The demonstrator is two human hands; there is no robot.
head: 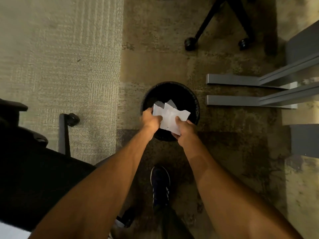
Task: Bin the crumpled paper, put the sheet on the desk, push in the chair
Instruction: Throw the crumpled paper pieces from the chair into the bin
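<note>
1. paper [170,116] is held right over the mouth of the bin [172,84], not yet let go. my read: it's lined up so it drops inside rather than onto the carpet.
2. left hand [150,119] has its fingers curled round the paper's left edge. right hand [185,131] grips the near right corner, thumb on top.
3. paper is creased and only loosely balled. the two-hand hold probably keeps it compact over the opening.
4. both arms reach forward and down, forearms converging on the bin, hands close with the paper between them.
5. chair [25,161] is at left on the carpet, untouched. grey feet [241,80] at right look like the desk frame.
6. sheet: can't pick it out. the bin step is the one in hand.
</note>
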